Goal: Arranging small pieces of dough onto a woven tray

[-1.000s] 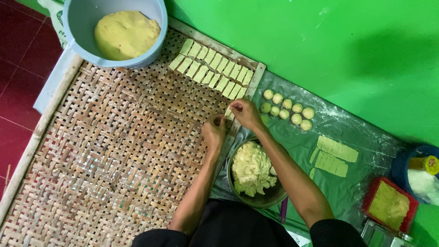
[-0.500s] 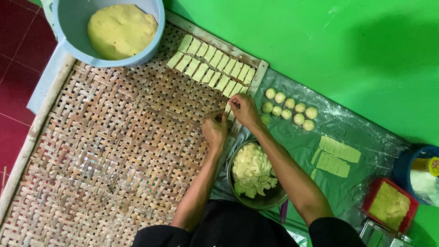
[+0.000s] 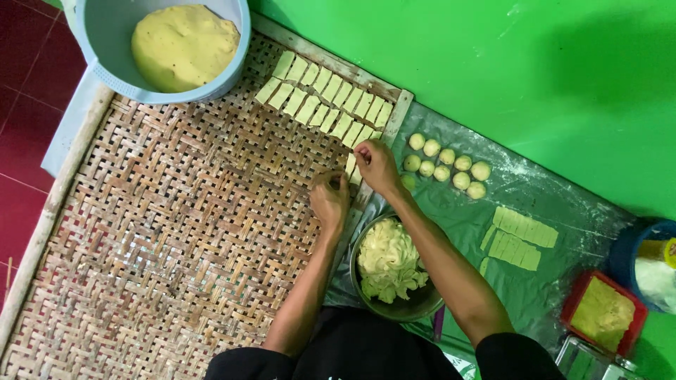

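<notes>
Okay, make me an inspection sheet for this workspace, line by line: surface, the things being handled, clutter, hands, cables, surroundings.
Surface: woven bamboo tray on a red tiled floor, beside a plastic sheet dusted with flour.
Job's things: pale dough strip at the tray's edge, under both hands; two rows of dough rectangles on the tray; metal bowl of folded dough strips.
Clutter: blue tub of yellow dough; dough balls; cut strips on the sheet; red tray; blue container.
Hands: left hand and right hand both pinch the strip with their fingers.
Cables: nothing seen.
Surroundings: green wall.
</notes>
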